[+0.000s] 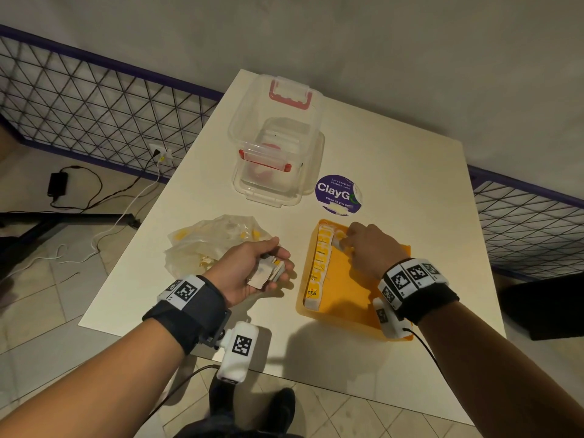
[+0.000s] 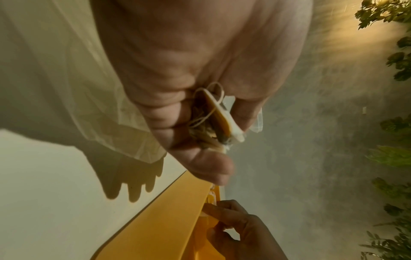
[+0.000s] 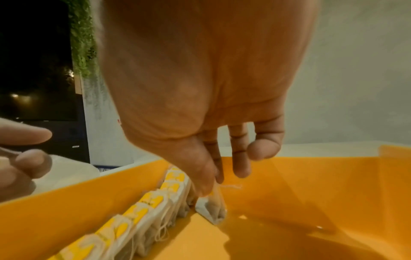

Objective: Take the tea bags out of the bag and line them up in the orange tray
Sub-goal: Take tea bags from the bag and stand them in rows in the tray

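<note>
An orange tray (image 1: 354, 298) lies on the white table, with a row of several yellow-and-white tea bags (image 1: 319, 263) along its left wall. My right hand (image 1: 366, 245) reaches into the tray's far end and pinches one tea bag (image 3: 211, 209), set upright at the start of a second row beside the first row (image 3: 138, 216). My left hand (image 1: 256, 270) hovers palm up between the tray and a crumpled clear plastic bag (image 1: 208, 245), gripping a small stack of tea bags (image 2: 220, 119) with their strings. The orange tray (image 2: 160, 219) shows below that hand.
A clear lidded container (image 1: 275, 143) with red clips stands at the table's far middle. A round purple sticker (image 1: 338, 194) lies just beyond the tray. The table's near edge (image 1: 284, 377) runs close under my wrists. Cables lie on the floor at the left.
</note>
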`<action>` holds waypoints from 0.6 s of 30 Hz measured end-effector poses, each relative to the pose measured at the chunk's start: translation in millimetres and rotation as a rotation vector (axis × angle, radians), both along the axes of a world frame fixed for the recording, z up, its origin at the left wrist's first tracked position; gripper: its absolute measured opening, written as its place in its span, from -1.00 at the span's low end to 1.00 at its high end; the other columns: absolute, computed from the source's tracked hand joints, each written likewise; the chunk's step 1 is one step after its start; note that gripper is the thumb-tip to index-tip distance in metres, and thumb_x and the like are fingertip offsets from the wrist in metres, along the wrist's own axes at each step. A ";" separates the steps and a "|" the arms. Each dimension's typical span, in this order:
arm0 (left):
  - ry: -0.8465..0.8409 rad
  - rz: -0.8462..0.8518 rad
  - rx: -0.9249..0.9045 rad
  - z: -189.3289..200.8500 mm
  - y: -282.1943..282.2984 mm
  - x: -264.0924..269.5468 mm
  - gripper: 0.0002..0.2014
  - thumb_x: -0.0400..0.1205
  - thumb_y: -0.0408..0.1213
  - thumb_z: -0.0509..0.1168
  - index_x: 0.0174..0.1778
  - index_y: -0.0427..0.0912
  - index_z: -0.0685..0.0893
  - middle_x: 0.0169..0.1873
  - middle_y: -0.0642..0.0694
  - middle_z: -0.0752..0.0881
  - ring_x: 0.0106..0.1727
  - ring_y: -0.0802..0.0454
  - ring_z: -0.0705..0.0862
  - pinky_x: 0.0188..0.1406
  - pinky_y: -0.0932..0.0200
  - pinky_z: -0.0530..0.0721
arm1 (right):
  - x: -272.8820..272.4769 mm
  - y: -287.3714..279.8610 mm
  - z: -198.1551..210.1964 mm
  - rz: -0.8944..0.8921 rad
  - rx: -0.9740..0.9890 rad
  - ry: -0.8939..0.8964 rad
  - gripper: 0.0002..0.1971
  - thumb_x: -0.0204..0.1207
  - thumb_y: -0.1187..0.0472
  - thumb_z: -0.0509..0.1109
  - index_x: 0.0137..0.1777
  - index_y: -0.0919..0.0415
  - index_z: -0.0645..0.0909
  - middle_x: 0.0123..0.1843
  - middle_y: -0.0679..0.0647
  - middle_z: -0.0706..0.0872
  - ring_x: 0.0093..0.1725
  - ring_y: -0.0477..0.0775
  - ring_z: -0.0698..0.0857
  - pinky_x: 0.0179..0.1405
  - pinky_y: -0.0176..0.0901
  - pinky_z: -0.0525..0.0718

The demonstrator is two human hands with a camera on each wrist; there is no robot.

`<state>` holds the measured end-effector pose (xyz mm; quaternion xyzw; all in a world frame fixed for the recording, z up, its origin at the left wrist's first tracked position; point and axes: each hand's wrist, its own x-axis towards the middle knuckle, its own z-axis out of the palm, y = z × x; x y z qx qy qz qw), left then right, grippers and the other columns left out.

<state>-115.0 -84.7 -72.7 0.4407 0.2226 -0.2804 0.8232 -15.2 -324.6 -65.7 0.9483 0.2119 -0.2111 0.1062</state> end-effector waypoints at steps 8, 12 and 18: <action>0.007 -0.003 0.002 -1.2 -1.2 0.3 -0.69 0.76 -0.09 0.17 0.08 -0.30 0.61 -0.20 -0.25 0.72 -0.30 -0.09 0.70 -0.59 0.23 0.57 | -12.7 -6.4 -5.3 0.070 -0.047 -0.077 -0.44 0.48 0.21 0.41 0.49 -0.12 0.51 0.33 0.00 0.41 0.23 0.15 0.40 -0.01 -0.03 0.73; 0.012 -0.002 0.006 -1.7 -0.4 0.6 -0.69 0.75 -0.09 0.18 0.10 -0.30 0.61 -0.17 -0.26 0.73 -0.30 -0.09 0.71 -0.58 0.23 0.58 | -13.5 -8.6 -4.9 0.095 -0.045 -0.109 -0.44 0.44 0.24 0.43 0.46 -0.12 0.54 0.31 -0.01 0.40 0.19 0.14 0.39 -0.03 -0.02 0.73; 0.014 -0.001 -0.002 -2.2 -0.4 0.1 -0.69 0.75 -0.09 0.18 0.10 -0.30 0.61 -0.18 -0.26 0.73 -0.30 -0.09 0.71 -0.58 0.23 0.58 | -9.7 -6.0 -2.8 0.040 -0.031 -0.184 -0.53 0.42 0.24 0.42 0.31 -0.20 0.63 0.19 0.05 0.35 0.15 0.14 0.37 -0.06 -0.01 0.69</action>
